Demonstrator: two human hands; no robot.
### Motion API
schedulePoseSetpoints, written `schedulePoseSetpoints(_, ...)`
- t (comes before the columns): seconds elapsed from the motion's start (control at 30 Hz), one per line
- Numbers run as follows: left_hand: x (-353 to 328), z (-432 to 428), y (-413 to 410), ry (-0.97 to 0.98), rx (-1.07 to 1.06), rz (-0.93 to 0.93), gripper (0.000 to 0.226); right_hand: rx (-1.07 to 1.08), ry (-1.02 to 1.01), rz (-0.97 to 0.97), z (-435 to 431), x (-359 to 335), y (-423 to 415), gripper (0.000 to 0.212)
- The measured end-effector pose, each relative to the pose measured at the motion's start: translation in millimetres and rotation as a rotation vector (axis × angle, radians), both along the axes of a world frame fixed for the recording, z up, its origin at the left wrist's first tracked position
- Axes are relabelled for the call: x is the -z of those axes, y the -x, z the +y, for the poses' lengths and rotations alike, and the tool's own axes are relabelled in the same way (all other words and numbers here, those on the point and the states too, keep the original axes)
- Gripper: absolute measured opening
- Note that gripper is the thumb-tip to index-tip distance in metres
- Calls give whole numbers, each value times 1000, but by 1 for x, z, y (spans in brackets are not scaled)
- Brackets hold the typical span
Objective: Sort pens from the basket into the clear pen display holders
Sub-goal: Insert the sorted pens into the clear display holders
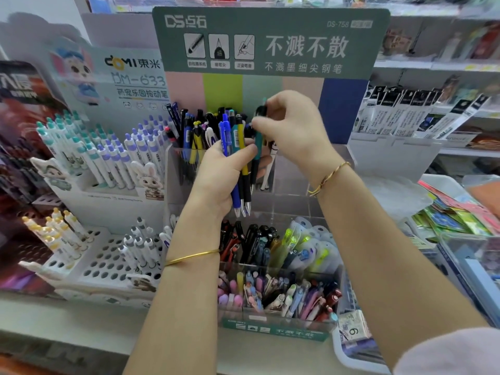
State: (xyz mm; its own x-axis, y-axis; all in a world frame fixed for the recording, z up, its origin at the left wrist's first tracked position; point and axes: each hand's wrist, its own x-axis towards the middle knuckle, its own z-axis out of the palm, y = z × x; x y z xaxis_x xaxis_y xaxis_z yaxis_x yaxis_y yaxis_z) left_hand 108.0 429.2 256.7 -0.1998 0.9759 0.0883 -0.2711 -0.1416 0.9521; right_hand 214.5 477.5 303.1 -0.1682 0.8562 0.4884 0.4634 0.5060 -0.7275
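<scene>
Left hand (216,171) grips a bundle of pens (238,163), tips down, above the clear holder (273,290). Right hand (292,128) pinches a teal pen (258,142) at the bundle's right edge. Basket partly visible at lower right (349,358).

A green header card (270,41) with white lettering is seen at the top centre, with pink, lime, pale green, beige and navy stripes beneath. Blue, yellow, teal and black pens (238,158) are held mid-frame. White pens (108,155) capped in teal and purple are seen at left. Gold bangles (192,257) are worn.
</scene>
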Motion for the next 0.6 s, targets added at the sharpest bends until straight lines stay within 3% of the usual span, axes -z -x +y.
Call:
schedulePoseSetpoints(0.1, 3, 4, 6, 66, -67, -35, 9, 142, -101, 217, 2, -6, -3, 12)
schedulePoseSetpoints(0.23, 6, 3, 11, 85, -88, -3, 8, 236, -229, 257, 1, -8, -3, 14)
schedulePoseSetpoints(0.6, 5, 0, 13, 36, 3, -56, 4, 344, -159, -555, 23, -10, 13, 36)
